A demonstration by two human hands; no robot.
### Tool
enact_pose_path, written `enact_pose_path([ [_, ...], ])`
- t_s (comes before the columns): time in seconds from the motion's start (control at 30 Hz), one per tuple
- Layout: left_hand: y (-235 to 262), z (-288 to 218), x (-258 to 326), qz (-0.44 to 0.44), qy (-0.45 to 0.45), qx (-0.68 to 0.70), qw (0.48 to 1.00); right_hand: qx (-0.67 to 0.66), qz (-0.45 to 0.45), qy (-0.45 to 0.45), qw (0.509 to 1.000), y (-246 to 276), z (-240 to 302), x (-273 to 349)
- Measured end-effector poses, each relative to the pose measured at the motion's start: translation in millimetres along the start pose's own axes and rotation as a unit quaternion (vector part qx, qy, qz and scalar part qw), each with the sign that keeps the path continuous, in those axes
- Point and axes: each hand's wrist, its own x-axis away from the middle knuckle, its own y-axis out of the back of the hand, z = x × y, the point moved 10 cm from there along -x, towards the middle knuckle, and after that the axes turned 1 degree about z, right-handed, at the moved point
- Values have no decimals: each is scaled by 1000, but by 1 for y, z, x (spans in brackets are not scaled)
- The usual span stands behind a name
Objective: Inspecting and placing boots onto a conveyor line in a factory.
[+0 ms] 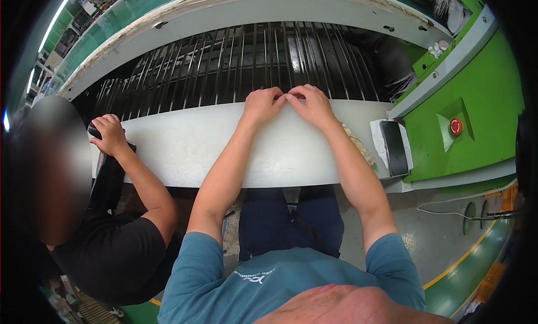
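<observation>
My left hand [261,105] and my right hand [311,105] meet at the far edge of a long white worktop [190,136]. On both, the fingers are bent and drawn in toward the thumbs, with the tips almost touching between the hands. Anything they pinch is too small or hidden to make out. Just beyond the fingertips runs a row of thin metal rods [230,61] over a dark opening. A crumpled beige cloth [360,145] lies beside my right forearm, partly hidden by it.
Right of the worktop, a dark phone [394,147] rests on white paper [379,134]. A green machine panel [482,105] there carries a red push button [455,126]. At the left, a co-worker's hand [111,134] grips a black object. A pale beam [269,5] spans the far side.
</observation>
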Motion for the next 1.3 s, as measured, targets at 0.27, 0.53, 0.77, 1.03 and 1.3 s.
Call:
enact_pose_path([
  [0.27,-3,-2,3,4,5,0,1000,-28,4,-4,1000,-1,-4,3],
  [0.53,2,0,2,10,25,35,999,-125,-20,21,992,6,6,0],
  [0.77,16,-1,3,-64,-20,246,967,-204,-53,29,977,15,17,-2],
  [1.03,13,1,2,-70,-38,365,928,-211,-40,25,976,6,10,-1],
  [1.3,11,3,1,-86,-46,339,936,-222,-46,25,974,4,6,-1],
])
